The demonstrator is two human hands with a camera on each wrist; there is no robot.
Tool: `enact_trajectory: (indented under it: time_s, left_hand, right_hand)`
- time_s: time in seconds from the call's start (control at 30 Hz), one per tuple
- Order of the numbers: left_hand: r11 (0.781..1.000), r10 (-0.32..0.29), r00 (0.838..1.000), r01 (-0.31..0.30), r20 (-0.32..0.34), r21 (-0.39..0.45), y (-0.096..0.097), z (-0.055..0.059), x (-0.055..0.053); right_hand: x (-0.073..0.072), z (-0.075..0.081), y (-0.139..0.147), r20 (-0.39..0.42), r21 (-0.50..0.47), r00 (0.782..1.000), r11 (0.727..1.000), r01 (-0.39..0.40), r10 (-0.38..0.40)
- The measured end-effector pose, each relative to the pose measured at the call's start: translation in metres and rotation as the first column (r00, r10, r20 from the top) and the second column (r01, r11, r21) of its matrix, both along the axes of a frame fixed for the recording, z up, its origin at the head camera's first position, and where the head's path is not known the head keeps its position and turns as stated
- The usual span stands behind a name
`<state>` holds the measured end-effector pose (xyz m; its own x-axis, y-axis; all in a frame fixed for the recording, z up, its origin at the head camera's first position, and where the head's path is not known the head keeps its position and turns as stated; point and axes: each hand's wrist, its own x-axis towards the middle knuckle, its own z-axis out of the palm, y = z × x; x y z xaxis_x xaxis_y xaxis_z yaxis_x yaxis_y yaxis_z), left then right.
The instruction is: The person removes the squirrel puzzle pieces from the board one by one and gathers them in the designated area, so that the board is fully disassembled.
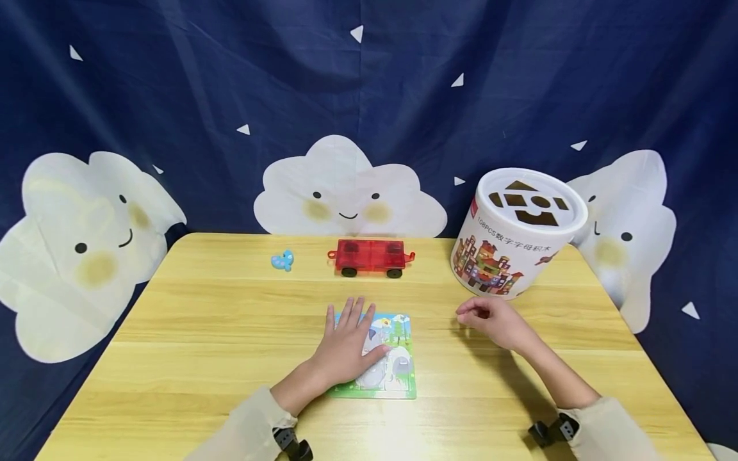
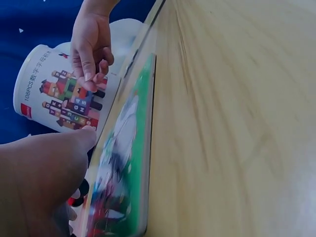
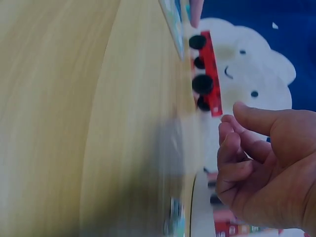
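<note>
A square picture puzzle (image 1: 398, 362) with grey animals and a green border lies flat on the table. My left hand (image 1: 346, 349) rests on its left part with the fingers spread, hiding some of the picture. In the left wrist view the puzzle (image 2: 123, 163) shows from its edge, with the left thumb above it. To the right, my right hand (image 1: 492, 320) hovers over the table in front of a white bucket. Its fingers are loosely bent, and the right wrist view shows nothing held in the right hand (image 3: 261, 168).
The white block bucket (image 1: 501, 256) with shape holes in its lid stands at the back right. A red toy wagon (image 1: 371, 256) with black wheels sits at the back middle. Left of it lies a small blue toy animal (image 1: 283, 260). Behind the table (image 1: 230, 339) hangs a dark blue curtain (image 1: 403, 77).
</note>
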<state>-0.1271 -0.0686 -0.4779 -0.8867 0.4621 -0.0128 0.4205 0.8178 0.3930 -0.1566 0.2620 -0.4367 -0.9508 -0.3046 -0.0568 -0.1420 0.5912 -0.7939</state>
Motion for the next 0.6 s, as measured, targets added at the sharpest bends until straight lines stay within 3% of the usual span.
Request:
enact_trajectory:
  time_s: [0.3,0.6]
  left_hand:
    - [0.998,0.058,0.998,-0.058,0.022,-0.014,-0.019,-0.002,0.008]
    - [0.996,0.090,0.995,-0.089,0.051,-0.013,-0.028,-0.006,0.011]
  right_hand:
    - [-0.002,-0.004,-0.045,-0.010,0.009,0.999,0.999,-0.050,0.050]
    - [0.001,-0.015,-0.086,-0.013,-0.066,0.993,0.991,-0.116,0.115]
